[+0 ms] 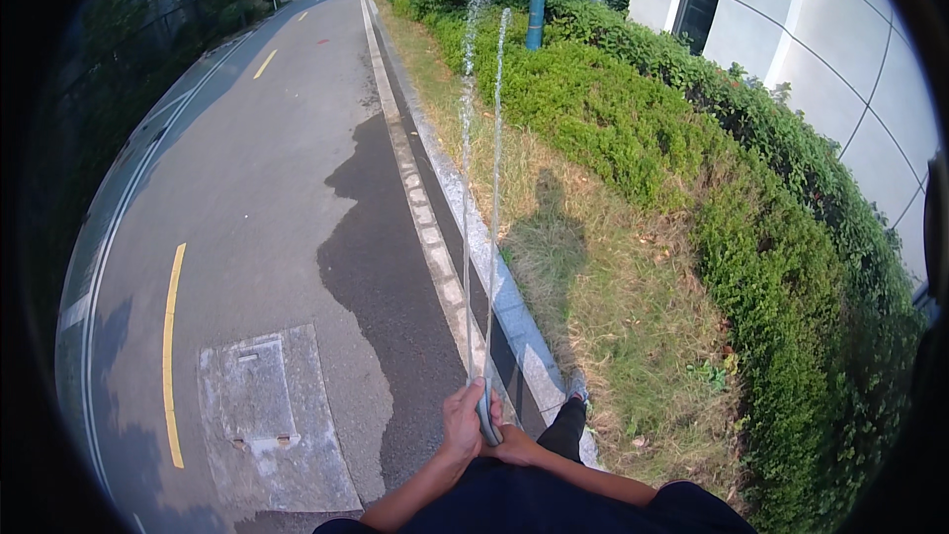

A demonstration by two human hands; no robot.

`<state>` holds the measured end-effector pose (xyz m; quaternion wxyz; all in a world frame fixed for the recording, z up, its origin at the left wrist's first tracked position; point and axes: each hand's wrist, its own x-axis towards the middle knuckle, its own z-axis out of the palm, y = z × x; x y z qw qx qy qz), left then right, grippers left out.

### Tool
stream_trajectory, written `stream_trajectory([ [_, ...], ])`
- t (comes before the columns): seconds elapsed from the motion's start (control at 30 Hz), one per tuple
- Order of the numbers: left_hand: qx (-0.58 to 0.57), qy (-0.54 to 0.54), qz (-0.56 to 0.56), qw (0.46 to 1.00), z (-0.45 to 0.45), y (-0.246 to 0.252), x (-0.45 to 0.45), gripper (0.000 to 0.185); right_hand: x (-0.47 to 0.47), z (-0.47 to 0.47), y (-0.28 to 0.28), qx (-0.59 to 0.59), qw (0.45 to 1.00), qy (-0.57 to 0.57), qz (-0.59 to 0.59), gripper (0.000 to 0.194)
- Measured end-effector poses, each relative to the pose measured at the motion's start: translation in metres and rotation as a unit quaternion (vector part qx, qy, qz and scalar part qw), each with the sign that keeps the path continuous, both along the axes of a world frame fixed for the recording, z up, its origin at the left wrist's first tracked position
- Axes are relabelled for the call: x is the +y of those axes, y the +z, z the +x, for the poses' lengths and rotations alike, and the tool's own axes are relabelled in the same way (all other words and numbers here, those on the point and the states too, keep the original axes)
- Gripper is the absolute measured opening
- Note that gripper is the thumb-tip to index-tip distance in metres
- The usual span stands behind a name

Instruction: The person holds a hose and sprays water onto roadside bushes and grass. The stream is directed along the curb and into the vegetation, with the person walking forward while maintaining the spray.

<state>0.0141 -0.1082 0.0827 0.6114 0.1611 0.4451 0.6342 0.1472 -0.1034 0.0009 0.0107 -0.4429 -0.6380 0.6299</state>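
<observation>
My left hand [463, 421] grips a grey garden hose [485, 411] near its open end, with the thumb at the mouth. My right hand [513, 446] is closed round the same hose just below, close to my waist. Two thin jets of water [495, 185] leave the hose end and run forward over the kerb, breaking into drops in front of the green shrubs [593, 100]. The rest of the hose is hidden by my hands and body.
A stone kerb [519, 326] parts the asphalt road [252, 185] from a dry grass strip [630, 311]. Wet asphalt [385, 237] borders the kerb. One foot [577, 386] stands at the grass edge. A concrete cover [259, 400] lies left, a blue-green pole [535, 7] stands ahead.
</observation>
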Motion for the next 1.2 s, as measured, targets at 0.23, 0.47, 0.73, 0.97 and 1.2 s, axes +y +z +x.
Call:
stream_trajectory([
  [0.23, -0.004, -0.004, -0.006, 1.0, -0.004, -0.002, 0.003, 0.037, 0.004, -0.002, -0.002, -0.005, 1.0, 0.015, -0.008, 0.049],
  [0.47, -0.016, -0.048, -0.039, 0.998, -0.011, -0.008, 0.015, 0.037, 0.004, -0.005, -0.004, -0.016, 1.0, 0.006, -0.018, 0.05],
  [0.73, -0.062, -0.147, -0.062, 0.985, -0.017, -0.01, 0.037, 0.041, 0.004, -0.006, -0.02, -0.019, 0.999, -0.031, -0.031, 0.042],
  [0.97, -0.062, -0.2, -0.054, 0.976, -0.014, -0.016, 0.036, 0.046, 0.003, -0.004, -0.028, -0.031, 0.998, -0.037, -0.04, 0.039],
  [1.2, -0.066, -0.167, -0.056, 0.982, -0.009, -0.017, 0.032, 0.043, 0.002, -0.002, -0.022, -0.019, 0.999, -0.029, -0.03, 0.046],
])
